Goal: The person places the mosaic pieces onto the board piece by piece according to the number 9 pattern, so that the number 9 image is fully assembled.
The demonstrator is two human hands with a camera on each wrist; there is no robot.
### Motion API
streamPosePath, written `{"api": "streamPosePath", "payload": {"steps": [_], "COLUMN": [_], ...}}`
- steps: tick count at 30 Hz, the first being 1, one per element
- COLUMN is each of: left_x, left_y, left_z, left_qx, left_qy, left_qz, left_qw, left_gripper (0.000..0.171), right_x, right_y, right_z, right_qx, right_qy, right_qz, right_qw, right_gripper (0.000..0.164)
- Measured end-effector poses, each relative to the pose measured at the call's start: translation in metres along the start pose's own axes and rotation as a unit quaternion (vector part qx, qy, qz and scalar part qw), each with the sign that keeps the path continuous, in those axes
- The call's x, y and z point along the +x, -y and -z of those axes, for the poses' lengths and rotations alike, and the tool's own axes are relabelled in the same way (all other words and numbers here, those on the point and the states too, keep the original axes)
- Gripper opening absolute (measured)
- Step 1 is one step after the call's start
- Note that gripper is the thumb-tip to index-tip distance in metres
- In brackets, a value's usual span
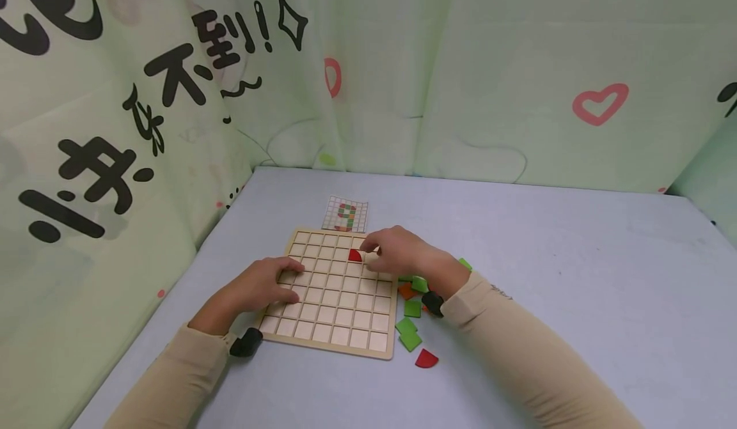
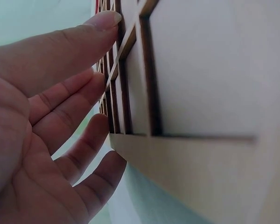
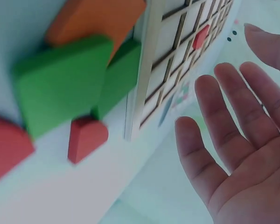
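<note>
A wooden grid board (image 1: pixel 334 298) lies on the table, its square cells pale. One red quarter-round piece (image 1: pixel 354 256) sits in a cell toward the back right. My left hand (image 1: pixel 259 285) rests at the board's left side; in the left wrist view its loosely bent fingers (image 2: pixel 91 142) are at the frame and the thumb is over the cells. Over the board's back right part is my right hand (image 1: pixel 397 250), close to the red piece. Its fingers (image 3: pixel 214 109) are spread and relaxed in the right wrist view, with nothing held.
A printed card (image 1: pixel 330 215) with a coloured grid figure lies behind the board. Right of the board are several loose pieces: green squares (image 1: pixel 412 309), an orange piece (image 1: pixel 406 291) and a red quarter-round (image 1: pixel 426 358). A printed curtain (image 1: pixel 489 96) hangs behind the table.
</note>
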State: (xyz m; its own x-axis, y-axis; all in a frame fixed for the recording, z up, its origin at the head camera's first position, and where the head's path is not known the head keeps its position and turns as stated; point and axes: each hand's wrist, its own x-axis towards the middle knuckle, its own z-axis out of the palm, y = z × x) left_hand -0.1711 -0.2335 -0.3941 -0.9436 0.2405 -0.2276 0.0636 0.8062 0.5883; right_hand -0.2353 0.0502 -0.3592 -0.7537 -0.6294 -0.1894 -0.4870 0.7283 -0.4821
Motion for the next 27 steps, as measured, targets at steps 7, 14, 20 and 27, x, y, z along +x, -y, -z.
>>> {"api": "streamPosePath", "payload": {"steps": [7, 14, 20, 27], "left_x": [0.0, 0.0, -0.001, -0.001], "left_y": [0.001, 0.001, 0.0, 0.0], "left_z": [0.001, 0.001, 0.002, 0.002], "left_qx": [-0.004, -0.002, -0.004, -0.003], "left_qy": [0.001, 0.001, 0.003, 0.003], "left_qz": [0.004, 0.007, 0.007, 0.007], "left_qw": [1.0, 1.0, 1.0, 1.0], "left_gripper": [0.05, 0.05, 0.051, 0.05], "right_x": [-0.016, -0.029, -0.034, -0.035], "right_y": [-0.013, -0.026, -0.036, -0.043], "right_z": [0.009, 0.01, 0.009, 0.004], "right_qx": [-0.007, -0.001, -0.005, 0.006], "right_qy": [-0.007, -0.011, -0.011, -0.002], "right_qz": [-0.001, -0.021, -0.031, -0.046], "right_qw": [1.0, 1.0, 0.999, 0.999], "right_gripper": [0.032, 0.03, 0.025, 0.025]}}
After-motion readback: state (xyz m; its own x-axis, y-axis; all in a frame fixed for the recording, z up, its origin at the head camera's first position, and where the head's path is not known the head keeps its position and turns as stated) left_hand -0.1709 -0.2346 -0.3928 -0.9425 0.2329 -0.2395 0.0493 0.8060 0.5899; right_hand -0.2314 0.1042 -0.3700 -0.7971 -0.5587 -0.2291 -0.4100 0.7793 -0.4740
